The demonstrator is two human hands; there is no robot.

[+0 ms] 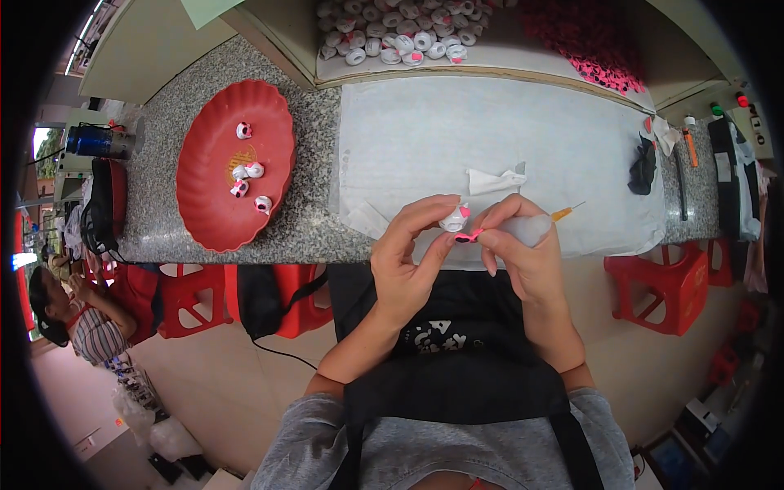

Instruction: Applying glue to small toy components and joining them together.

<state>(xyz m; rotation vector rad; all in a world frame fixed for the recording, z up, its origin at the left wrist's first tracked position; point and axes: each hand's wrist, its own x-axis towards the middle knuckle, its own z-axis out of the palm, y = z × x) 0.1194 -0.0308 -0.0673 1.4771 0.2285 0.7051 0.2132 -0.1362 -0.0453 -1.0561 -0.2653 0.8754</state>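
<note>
Between thumb and fingers, my left hand (402, 265) pinches a small white round figure (453, 219) with a pink spot, above the table's front edge. Just below it, a tiny pink-and-black piece (465, 238) sits in the fingertips of my right hand (535, 260), close to the left thumb. That same hand also holds a translucent squeeze bottle (535, 229) with an orange needle tip pointing away to the right. A crumpled white tissue (496, 181) lies on the white sheet (416, 131) beyond my hands.
To the left stands a red fluted tray (196, 155) holding several white-and-pink figures (262, 204). White rings (392, 41) and pink-and-black pieces (600, 49) are heaped on the shelf behind. A black scrap (642, 166) lies right. Red stools (665, 286) flank me; a seated person (98, 327) is far left.
</note>
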